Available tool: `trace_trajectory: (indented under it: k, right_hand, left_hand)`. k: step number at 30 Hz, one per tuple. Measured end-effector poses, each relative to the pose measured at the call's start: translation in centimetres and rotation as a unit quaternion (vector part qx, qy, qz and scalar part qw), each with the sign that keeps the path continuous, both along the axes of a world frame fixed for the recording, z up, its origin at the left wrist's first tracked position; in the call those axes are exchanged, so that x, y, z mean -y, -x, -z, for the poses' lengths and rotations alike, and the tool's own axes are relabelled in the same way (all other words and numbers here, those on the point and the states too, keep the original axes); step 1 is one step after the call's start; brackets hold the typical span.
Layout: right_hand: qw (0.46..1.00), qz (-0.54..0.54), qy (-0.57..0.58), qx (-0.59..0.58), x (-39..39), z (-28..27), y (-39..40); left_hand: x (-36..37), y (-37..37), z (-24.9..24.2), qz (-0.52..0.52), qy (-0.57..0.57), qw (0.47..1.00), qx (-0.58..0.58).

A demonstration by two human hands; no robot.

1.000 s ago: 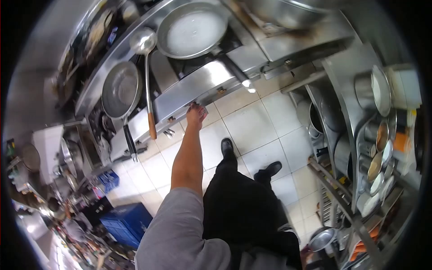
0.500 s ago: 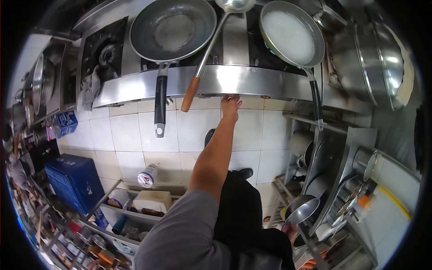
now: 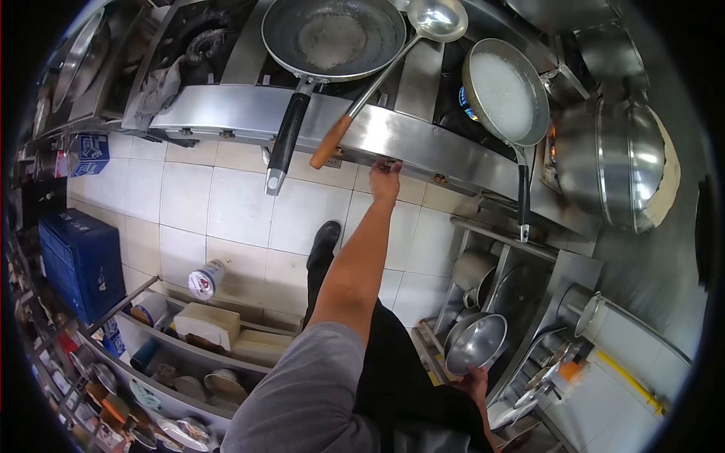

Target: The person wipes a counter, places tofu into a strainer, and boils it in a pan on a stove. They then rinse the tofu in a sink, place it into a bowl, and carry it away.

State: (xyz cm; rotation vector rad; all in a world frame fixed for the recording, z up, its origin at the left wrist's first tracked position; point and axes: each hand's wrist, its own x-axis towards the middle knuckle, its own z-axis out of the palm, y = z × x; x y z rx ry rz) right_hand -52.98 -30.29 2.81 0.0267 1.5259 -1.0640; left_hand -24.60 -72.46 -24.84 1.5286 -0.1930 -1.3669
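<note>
My left hand (image 3: 385,181) reaches out to the underside of the stove's steel front edge (image 3: 377,132), its fingers closed around a control knob there, mostly hidden by them. Low on the right, my right hand (image 3: 476,383) grips the rim of a shiny metal bowl (image 3: 477,343), tilted so that its inside shows. On the stove stand a dark frying pan (image 3: 332,38) and a smaller pan (image 3: 504,94) of whitish, foamy liquid, with a blue flame (image 3: 467,104) beside it. A ladle (image 3: 438,19) with a wooden handle lies slantwise between them.
A large metal pot (image 3: 604,162) stands to the right. Below it are a steel rack (image 3: 563,291) with pans and a white bucket (image 3: 604,317). A blue crate (image 3: 79,260), a small tub (image 3: 205,279) and drawers (image 3: 181,362) of containers lie at left. A rag (image 3: 158,94) hangs over the stove edge.
My view has turned, so the stove now slopes down to the right. The bowl in my right hand has come further into view. My left hand stays at the stove edge; more flame shows.
</note>
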Motion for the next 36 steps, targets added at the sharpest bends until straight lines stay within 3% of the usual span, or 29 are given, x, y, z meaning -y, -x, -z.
trace_trajectory:
  k: [2,5,8,11,18,26,36]
  right_hand:
    - [0.999,-0.032,-0.013,0.02,0.3,-0.8,0.3]
    - [0.998,-0.059,-0.005,-0.004,-1.2,0.0,2.7]
    - [0.997,-0.048,-0.029,-0.052,-0.3,-0.8,1.4]
    - [0.998,-0.053,-0.026,-0.016,-1.2,-0.2,2.7]
    - [0.998,-0.024,-0.04,-0.031,-0.1,-1.1,0.4]
    - [0.996,-0.086,-0.028,-0.016,-3.2,0.8,3.4]
    - [0.996,-0.074,-0.03,-0.027,-2.7,0.4,2.7]
  left_hand:
    - [-0.1,0.4,0.6,0.005,0.015,0.993,0.115]
    - [0.0,0.6,1.7,0.006,0.014,0.989,0.144]
    - [-0.3,-0.1,-1.3,0.023,0.001,0.985,0.172]
    - [-0.3,0.0,-0.9,0.028,-0.006,0.979,0.2]
    - [-0.2,0.1,-0.2,0.041,-0.002,0.974,0.224]
    - [-0.2,0.3,-0.8,0.047,-0.01,0.962,0.27]
    - [-0.1,0.4,0.0,0.068,-0.009,0.951,0.3]
